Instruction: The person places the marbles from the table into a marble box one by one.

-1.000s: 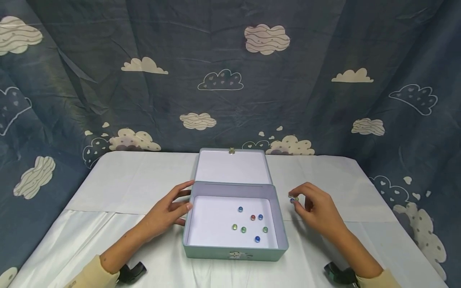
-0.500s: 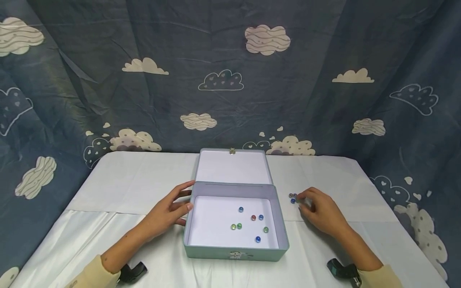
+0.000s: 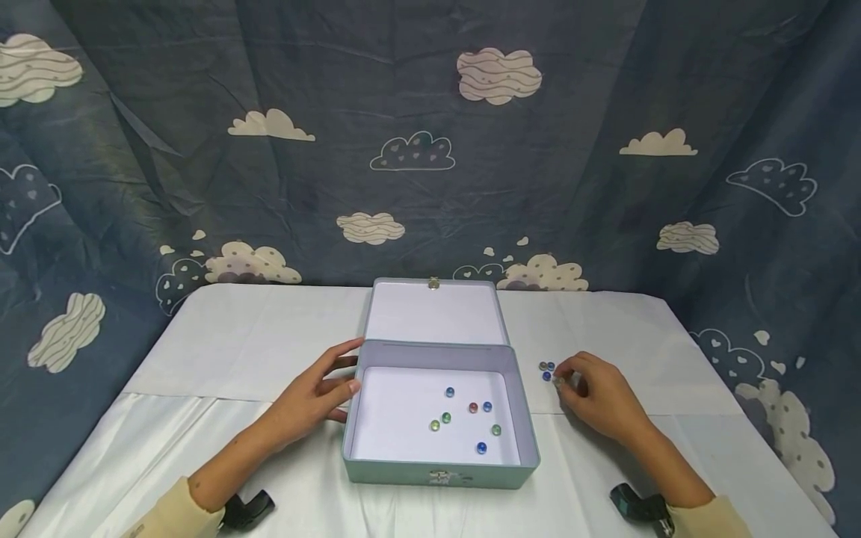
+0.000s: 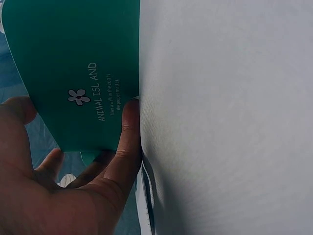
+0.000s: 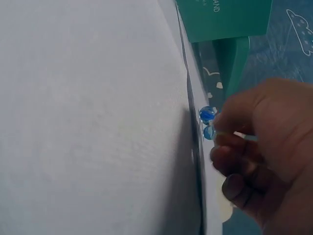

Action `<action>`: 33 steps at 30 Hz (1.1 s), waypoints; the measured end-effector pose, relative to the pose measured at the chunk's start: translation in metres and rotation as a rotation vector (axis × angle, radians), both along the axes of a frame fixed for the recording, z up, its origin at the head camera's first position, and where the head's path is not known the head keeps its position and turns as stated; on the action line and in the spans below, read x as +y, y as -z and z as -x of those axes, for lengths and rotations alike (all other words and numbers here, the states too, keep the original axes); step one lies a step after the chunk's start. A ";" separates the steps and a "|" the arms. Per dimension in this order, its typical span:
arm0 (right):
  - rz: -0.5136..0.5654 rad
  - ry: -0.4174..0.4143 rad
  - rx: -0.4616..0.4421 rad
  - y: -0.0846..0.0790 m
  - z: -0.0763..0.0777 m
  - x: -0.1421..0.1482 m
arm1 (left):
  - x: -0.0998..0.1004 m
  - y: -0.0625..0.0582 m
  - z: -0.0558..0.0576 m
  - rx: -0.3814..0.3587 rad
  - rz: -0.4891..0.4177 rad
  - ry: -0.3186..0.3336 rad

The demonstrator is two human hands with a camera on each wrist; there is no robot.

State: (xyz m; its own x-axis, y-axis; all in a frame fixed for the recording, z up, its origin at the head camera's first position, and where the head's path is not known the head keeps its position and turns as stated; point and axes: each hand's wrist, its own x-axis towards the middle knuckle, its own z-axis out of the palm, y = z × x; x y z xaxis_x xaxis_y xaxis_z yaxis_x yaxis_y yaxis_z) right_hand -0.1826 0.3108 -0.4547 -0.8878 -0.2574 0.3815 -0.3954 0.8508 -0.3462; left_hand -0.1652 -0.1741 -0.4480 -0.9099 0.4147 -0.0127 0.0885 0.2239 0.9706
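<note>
A green tin box [image 3: 433, 473] stands with its lid [image 3: 437, 310] folded back; blue, green, yellow-green and red marbles [image 3: 474, 407] lie inside. My left hand [image 3: 312, 392] rests against the box's left side, fingers spread along the wall and thumb at the rim. Right of the box, my right hand [image 3: 599, 392] pinches a pale, clear marble [image 3: 557, 381] between thumb and index finger, low over the cloth. Three more marbles [image 3: 547, 376] sit together just left of those fingertips; in the right wrist view, blue marbles [image 5: 207, 114] show beside the fingers.
A white cloth [image 3: 269, 321] covers the table, with a crease running across it. Behind hangs a dark blue curtain [image 3: 417, 202] printed with clouds. Black devices [image 3: 247, 510] are strapped at both wrists. The lid's brass clasp [image 3: 433, 284] points toward the curtain.
My right hand has lowered and shifted slightly right, leaving three marbles on the cloth and pinching a pale one. Inside the box a green marble has rolled slightly left and back. The left hand stays put.
</note>
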 end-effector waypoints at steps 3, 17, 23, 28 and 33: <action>0.027 -0.020 0.027 -0.004 -0.002 -0.004 | 0.000 0.000 0.000 0.000 0.003 -0.002; 0.121 -0.120 0.107 -0.028 -0.015 -0.029 | -0.001 -0.001 -0.001 0.008 0.004 -0.006; 0.159 -0.132 0.107 -0.035 -0.021 -0.037 | -0.001 -0.001 -0.001 -0.002 0.002 -0.010; 0.205 -0.151 0.113 -0.038 -0.025 -0.043 | 0.000 -0.001 -0.002 -0.005 0.000 -0.007; 0.234 -0.151 0.100 -0.038 -0.028 -0.049 | 0.000 -0.001 -0.002 -0.001 0.007 -0.004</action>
State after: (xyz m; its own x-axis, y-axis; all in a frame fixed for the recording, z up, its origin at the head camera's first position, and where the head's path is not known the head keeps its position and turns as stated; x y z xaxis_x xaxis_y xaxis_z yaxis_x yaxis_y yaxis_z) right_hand -0.1543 0.2615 -0.4165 -0.8013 -0.2784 0.5296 -0.5534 0.6812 -0.4792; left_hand -0.1636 -0.1741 -0.4469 -0.9113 0.4114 -0.0166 0.0867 0.2311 0.9691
